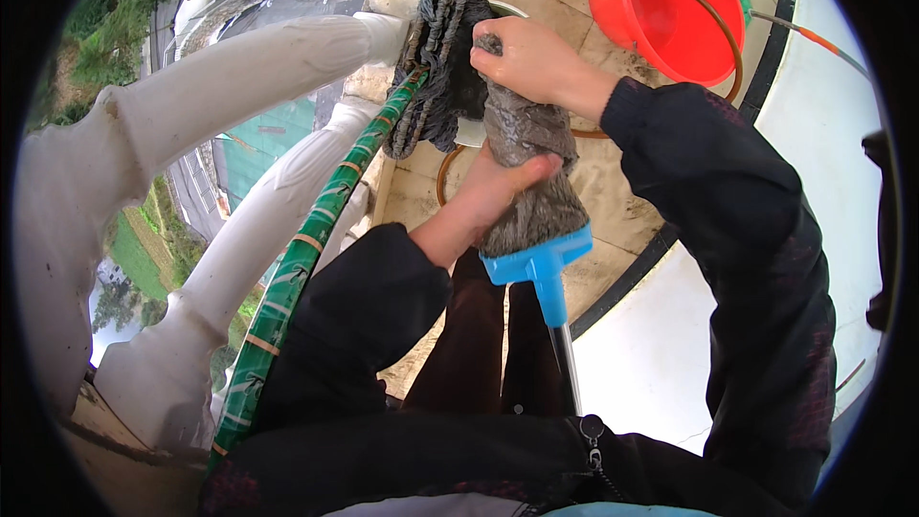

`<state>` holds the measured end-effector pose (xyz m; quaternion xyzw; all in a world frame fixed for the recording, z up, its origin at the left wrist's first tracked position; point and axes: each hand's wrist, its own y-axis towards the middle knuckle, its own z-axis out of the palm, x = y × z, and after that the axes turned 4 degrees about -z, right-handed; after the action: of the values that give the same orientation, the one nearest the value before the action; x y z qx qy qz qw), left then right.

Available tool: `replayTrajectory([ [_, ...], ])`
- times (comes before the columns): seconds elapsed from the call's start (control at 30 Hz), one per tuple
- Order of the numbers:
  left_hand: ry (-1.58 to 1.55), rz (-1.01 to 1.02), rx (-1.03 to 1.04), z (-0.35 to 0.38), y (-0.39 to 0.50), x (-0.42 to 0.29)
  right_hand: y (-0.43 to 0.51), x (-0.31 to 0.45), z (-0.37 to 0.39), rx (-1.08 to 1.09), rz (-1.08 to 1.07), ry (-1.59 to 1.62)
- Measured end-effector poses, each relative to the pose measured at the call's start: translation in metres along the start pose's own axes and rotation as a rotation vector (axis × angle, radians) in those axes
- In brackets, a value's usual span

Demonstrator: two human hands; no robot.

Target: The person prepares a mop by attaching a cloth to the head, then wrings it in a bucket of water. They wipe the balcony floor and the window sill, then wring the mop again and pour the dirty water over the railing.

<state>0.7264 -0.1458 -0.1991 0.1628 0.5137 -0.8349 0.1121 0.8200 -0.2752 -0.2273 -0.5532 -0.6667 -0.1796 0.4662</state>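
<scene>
Both hands grip the wet grey mop head (528, 126), whose strands are bunched and look twisted. My right hand (528, 61) is closed around its upper end, beside a bucket of dark water (468, 90). Lower down, my left hand (495, 190) wraps the strands above the light blue mop clamp (537, 257). A metal handle (567, 366) runs from the clamp down towards my body. To the left of my hands, a second mop with dark grey looped strands (434, 64) lies over the bucket's side, its green patterned pole (305, 244) slanting down to the lower left.
White balusters (248, 240) stand along the left, with greenery and a road far below beyond them. A red plastic basin (664, 21) is at the upper right, with a brown hose (732, 36) looped over it. Dirty tiles (610, 194) and a dark border strip (632, 273) lie beneath.
</scene>
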Motion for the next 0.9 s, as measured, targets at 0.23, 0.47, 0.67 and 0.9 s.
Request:
replayTrajectory([
  [0.23, 0.070, -0.008, -0.230, -0.032, 0.046, 0.033, 0.013, -0.024, 0.050, 0.004, 0.058, -0.190],
  [0.47, 0.310, 0.000, -0.381, -0.057, 0.071, 0.056, 0.014, -0.040, 0.081, -0.035, 0.058, -0.246],
  [0.67, 0.483, -0.012, -0.411, -0.073, 0.090, 0.061, 0.020, -0.048, 0.094, -0.093, 0.126, -0.209],
  [0.9, -0.125, -0.165, -0.100, -0.051, 0.016, 0.030, 0.003, -0.045, 0.077, -0.012, 0.261, 0.265],
])
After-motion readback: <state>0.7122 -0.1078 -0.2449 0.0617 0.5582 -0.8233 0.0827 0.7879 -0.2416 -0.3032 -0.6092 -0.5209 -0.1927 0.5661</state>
